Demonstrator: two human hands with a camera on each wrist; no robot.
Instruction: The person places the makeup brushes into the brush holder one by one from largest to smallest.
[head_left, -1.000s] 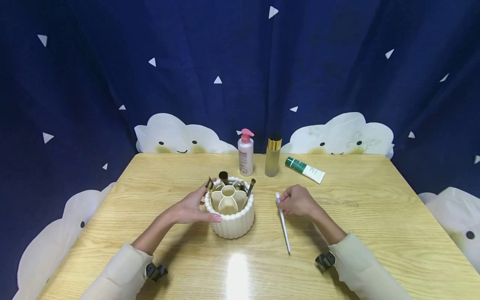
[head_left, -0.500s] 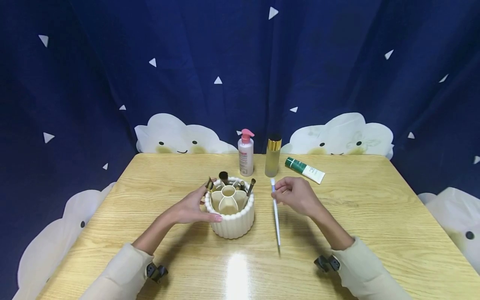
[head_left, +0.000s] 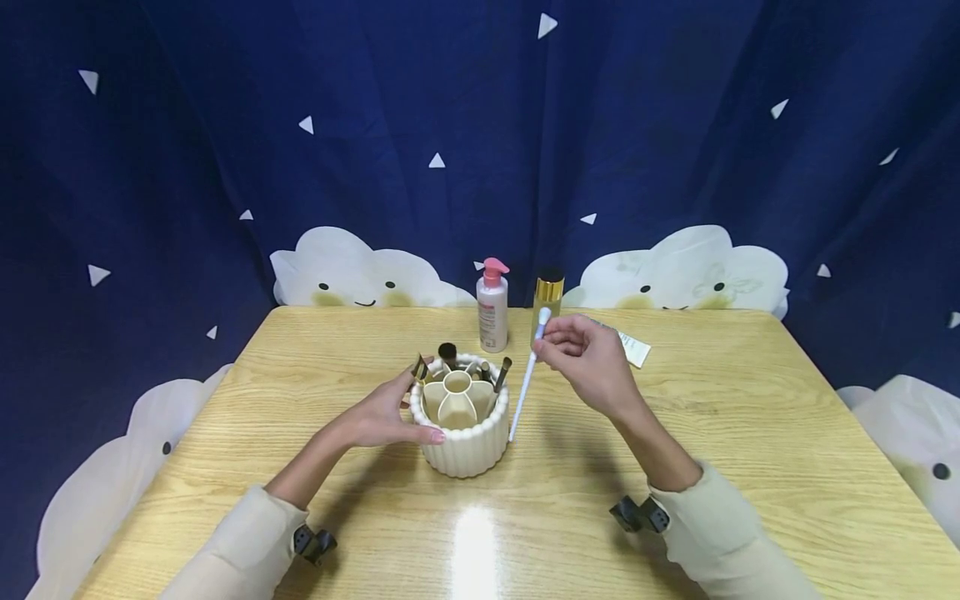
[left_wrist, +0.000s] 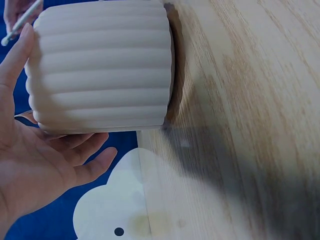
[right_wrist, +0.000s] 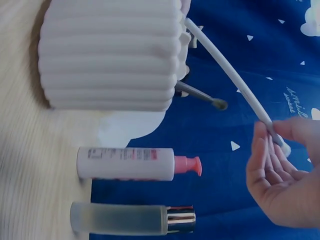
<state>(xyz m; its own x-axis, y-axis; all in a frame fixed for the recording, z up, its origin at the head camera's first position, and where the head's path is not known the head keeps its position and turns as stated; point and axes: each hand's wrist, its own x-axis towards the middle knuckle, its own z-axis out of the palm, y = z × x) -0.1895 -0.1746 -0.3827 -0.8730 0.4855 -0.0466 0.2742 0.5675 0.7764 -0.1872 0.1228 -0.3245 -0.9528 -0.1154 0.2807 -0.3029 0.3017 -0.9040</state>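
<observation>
A round, ribbed cream brush holder (head_left: pixel 463 450) with petal-shaped compartments stands on the table, several dark makeup brushes (head_left: pixel 447 353) in its rear and side slots. My left hand (head_left: pixel 382 414) grips its left side, thumb across the near rim and the other fingers behind. In the left wrist view the palm (left_wrist: pixel 40 170) lies along the ribbed wall. My right hand (head_left: pixel 596 362) pinches a slim white makeup brush (head_left: pixel 524 387) near its bristle end, tip up. The brush is raised and slants down to the left, its handle end overlapping the holder's right side in the head view.
Behind the holder stand a white pump bottle (head_left: pixel 492 312) with a pink top and a frosted bottle (right_wrist: pixel 120 218) with a gold cap. A green and white tube (head_left: pixel 635 348) lies farther right, partly behind my right hand. A blue curtain (head_left: pixel 480 125) hangs behind the table (head_left: pixel 750 433).
My right hand has lifted the white makeup brush off the table and carried it up and left toward the holder, tilting its handle end leftward. My left hand stays on the holder.
</observation>
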